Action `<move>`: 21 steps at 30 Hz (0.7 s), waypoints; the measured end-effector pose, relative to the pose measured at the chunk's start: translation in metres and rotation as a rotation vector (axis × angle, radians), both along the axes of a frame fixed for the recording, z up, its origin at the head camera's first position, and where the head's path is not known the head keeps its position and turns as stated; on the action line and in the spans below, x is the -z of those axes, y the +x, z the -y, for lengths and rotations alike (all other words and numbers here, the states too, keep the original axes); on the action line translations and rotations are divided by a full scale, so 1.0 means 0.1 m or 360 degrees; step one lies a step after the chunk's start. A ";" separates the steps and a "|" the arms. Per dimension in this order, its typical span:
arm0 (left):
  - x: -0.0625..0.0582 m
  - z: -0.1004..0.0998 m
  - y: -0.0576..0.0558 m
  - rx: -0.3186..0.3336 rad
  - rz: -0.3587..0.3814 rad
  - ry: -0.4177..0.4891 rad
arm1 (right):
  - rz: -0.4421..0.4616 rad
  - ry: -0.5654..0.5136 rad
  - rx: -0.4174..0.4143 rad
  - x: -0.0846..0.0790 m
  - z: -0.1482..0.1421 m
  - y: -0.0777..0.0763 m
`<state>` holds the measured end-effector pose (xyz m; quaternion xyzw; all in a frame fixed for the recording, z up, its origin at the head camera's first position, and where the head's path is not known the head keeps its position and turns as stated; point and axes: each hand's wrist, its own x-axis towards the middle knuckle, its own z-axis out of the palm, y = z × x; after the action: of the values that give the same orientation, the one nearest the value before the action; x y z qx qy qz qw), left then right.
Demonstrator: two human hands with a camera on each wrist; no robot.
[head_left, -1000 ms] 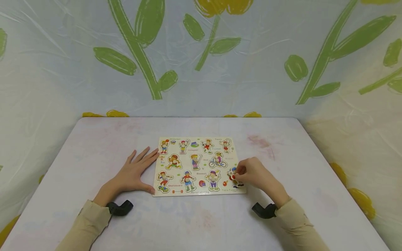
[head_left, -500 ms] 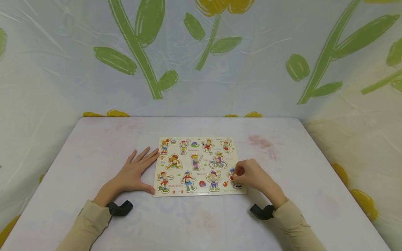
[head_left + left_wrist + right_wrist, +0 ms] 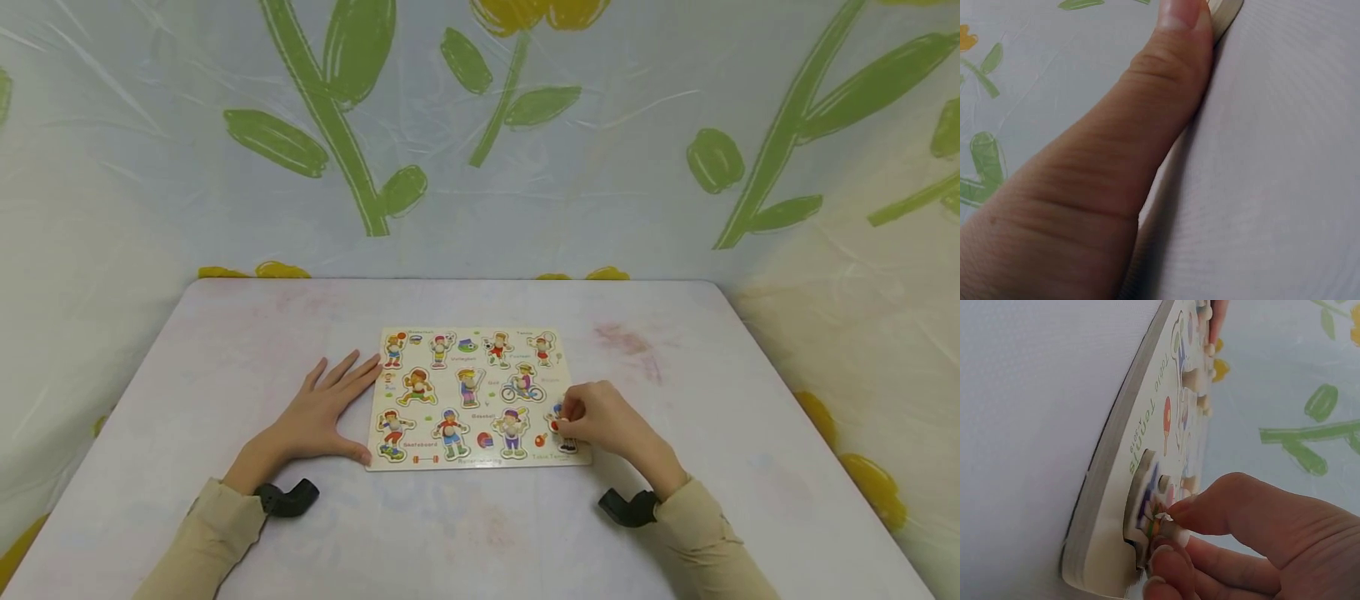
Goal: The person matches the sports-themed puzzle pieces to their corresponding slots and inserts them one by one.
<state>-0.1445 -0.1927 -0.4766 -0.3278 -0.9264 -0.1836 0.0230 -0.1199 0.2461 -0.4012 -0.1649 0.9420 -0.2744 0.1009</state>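
A wooden knob puzzle board (image 3: pixel 450 392) with several sports figures lies on the table. My left hand (image 3: pixel 326 417) rests with fingers spread at the board's left edge, fingertips at its upper corner area and the thumb (image 3: pixel 1122 137) at its lower left corner. At the lower right, my right hand (image 3: pixel 603 421) pinches the knob of the table tennis player puzzle piece (image 3: pixel 1147 494) between thumb and fingers. That piece sits over its spot beside the printed words, its thick edge standing above the board's surface in the right wrist view. The fingers hide part of it.
The white table (image 3: pixel 480 533) extends around the board on all sides. Behind it hangs a pale sheet (image 3: pixel 600 200) printed with green stems and yellow flowers. Dark wrist devices (image 3: pixel 628 507) sit at both cuffs.
The table tennis piece, tilted a second ago, now lies straighter over its spot, and my right hand has shifted slightly with it. The left hand has stayed put.
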 end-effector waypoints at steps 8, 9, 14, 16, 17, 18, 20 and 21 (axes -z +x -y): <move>0.00 0.00 0.00 -0.0003 0.0002 -0.0009 | -0.0006 -0.0011 -0.0006 0.03 -0.01 0.00; 0.00 0.00 0.00 -0.0003 0.0001 -0.0007 | -0.0003 -0.0015 -0.0006 0.04 -0.01 0.00; 0.01 0.00 -0.01 -0.0001 -0.0005 -0.0006 | 0.0008 -0.0038 -0.0026 0.04 -0.02 -0.01; 0.01 0.00 -0.01 -0.0001 -0.0007 -0.0003 | 0.0008 -0.0048 -0.0042 0.04 -0.03 -0.01; 0.01 0.00 -0.01 -0.0002 -0.0005 -0.0005 | 0.0009 -0.0054 -0.0049 0.04 -0.04 -0.01; 0.01 0.00 -0.01 -0.0002 -0.0003 -0.0006 | 0.0006 -0.0057 -0.0058 0.05 -0.04 -0.01; 0.01 -0.01 -0.01 -0.0007 0.0013 -0.0018 | 0.0001 -0.0066 -0.0069 0.05 -0.05 -0.02; 0.01 -0.01 -0.01 -0.0010 0.0018 -0.0023 | -0.0003 -0.0066 -0.0073 0.05 -0.05 -0.02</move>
<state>-0.1458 -0.1916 -0.4777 -0.3241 -0.9289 -0.1786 0.0158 -0.1216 0.2510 -0.4062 -0.1886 0.9322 -0.2914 0.1029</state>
